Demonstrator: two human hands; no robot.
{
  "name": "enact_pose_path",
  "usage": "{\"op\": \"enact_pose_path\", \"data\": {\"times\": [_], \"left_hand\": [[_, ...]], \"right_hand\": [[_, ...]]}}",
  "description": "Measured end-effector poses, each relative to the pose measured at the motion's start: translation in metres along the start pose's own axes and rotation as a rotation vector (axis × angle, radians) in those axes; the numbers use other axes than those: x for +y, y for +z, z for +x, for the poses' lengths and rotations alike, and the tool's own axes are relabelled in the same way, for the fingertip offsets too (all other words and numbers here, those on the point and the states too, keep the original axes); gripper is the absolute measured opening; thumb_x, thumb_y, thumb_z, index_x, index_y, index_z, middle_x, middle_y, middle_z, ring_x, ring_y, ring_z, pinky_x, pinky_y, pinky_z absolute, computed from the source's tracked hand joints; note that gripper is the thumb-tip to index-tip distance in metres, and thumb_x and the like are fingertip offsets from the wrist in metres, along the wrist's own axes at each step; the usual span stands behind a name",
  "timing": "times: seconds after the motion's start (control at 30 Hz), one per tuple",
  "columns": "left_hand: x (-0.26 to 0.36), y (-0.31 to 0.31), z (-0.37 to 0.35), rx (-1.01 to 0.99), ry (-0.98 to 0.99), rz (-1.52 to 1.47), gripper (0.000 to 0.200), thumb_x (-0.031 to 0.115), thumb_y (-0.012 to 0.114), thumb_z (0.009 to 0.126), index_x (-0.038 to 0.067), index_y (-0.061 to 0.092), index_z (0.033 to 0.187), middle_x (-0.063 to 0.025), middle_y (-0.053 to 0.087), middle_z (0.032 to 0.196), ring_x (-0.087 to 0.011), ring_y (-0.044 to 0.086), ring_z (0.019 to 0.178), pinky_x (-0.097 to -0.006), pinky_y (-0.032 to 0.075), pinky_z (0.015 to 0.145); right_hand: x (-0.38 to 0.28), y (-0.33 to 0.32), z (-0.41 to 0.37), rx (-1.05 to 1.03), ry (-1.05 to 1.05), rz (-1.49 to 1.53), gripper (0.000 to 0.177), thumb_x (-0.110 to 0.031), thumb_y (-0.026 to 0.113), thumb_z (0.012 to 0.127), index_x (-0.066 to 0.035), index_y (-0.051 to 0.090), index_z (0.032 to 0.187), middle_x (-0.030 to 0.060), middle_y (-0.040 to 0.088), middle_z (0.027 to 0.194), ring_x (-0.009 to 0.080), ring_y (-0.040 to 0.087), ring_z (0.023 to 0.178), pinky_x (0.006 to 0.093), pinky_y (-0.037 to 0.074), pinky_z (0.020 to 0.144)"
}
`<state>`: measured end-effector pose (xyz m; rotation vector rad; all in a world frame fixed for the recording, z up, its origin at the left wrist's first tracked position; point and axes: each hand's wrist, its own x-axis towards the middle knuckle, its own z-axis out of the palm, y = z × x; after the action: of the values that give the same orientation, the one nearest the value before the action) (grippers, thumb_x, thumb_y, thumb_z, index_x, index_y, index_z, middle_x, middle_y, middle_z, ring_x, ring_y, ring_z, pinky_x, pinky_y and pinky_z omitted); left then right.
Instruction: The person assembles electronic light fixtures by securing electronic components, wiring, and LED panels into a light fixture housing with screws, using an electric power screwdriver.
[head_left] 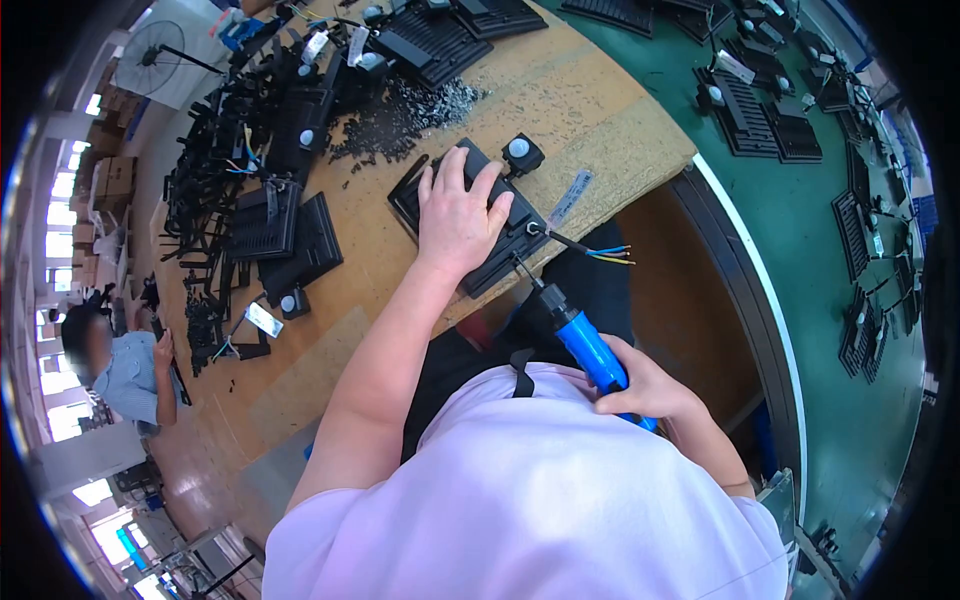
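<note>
My left hand (457, 222) lies with fingers spread over a black floodlight housing (487, 262) near the table's front edge. A motion sensor (519, 152) with a pale dome sticks out from the housing's far side. From its right side runs a black cable ending in bare coloured wires (610, 255), with a printed label (571, 198) close by. My right hand (645, 380) is closed around a blue electric screwdriver (590, 350). The screwdriver tilts up and left, its bit tip at the housing's near right edge; whether it sits on a screw is too small to tell.
Small dark and silvery screws (415, 115) lie heaped on the wooden table (600, 130). More black floodlights (270, 222) and brackets (205, 165) crowd its left. To the right, a green conveyor belt (770, 220) carries further floodlights. Another person (135, 370) is at the far left.
</note>
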<state>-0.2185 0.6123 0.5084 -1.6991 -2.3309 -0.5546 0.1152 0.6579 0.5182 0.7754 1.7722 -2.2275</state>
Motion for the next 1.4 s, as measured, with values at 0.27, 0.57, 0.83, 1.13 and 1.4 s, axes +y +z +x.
{"op": "enact_pose_path", "data": {"times": [0.27,0.57,0.83,1.13,1.4], "left_hand": [[0.033,-0.023,-0.013,-0.073,0.028,-0.189,0.049,0.021,0.064,0.077,0.013,0.062,0.125,-0.0211,0.048,0.14,-0.0398,0.043,0.136,-0.059,0.032,0.112],[0.039,-0.035,-0.077,0.005,0.433,-0.453,0.016,0.016,0.074,0.077,0.01,0.062,0.086,-0.004,0.065,0.096,-0.0232,0.062,0.114,-0.0493,0.04,0.103],[-0.027,-0.063,-0.156,0.224,-0.621,-0.355,0.038,0.028,0.066,0.092,0.0,0.065,0.117,-0.0217,0.065,0.11,-0.0396,0.062,0.103,-0.0485,0.048,0.09],[-0.107,-0.069,-0.103,-0.073,-0.608,-0.669,0.035,0.026,0.061,0.098,0.001,0.068,0.122,-0.0183,0.07,0.102,-0.0287,0.068,0.095,-0.0382,0.051,0.084],[-0.153,-0.093,-0.019,-0.463,-0.286,-0.503,0.063,0.005,0.067,0.085,0.011,0.049,0.146,-0.0139,0.063,0.132,-0.0258,0.062,0.119,-0.0366,0.05,0.1]], "right_hand": [[-0.003,0.001,-0.047,0.134,0.036,-0.138,0.103,-0.04,0.089,0.071,-0.004,0.034,0.151,0.0191,0.057,0.127,0.0304,0.057,0.118,0.0422,0.045,0.102],[-0.012,-0.001,-0.061,0.393,-0.103,0.217,0.087,-0.032,0.088,0.069,-0.002,0.042,0.138,0.0089,0.06,0.091,0.0169,0.064,0.069,0.03,0.055,0.061],[-0.019,-0.011,-0.043,0.47,-0.176,0.252,0.083,-0.034,0.089,0.072,-0.003,0.042,0.133,0.0079,0.059,0.091,0.0155,0.064,0.064,0.0296,0.053,0.052],[-0.036,-0.004,-0.019,0.404,-0.179,0.258,0.083,-0.037,0.089,0.074,-0.002,0.043,0.134,0.0086,0.06,0.091,0.0164,0.064,0.064,0.0298,0.054,0.056],[-0.041,-0.001,-0.015,0.424,-0.158,0.283,0.084,-0.037,0.091,0.071,-0.002,0.044,0.131,0.0089,0.06,0.09,0.0166,0.065,0.064,0.0294,0.054,0.055]]}}
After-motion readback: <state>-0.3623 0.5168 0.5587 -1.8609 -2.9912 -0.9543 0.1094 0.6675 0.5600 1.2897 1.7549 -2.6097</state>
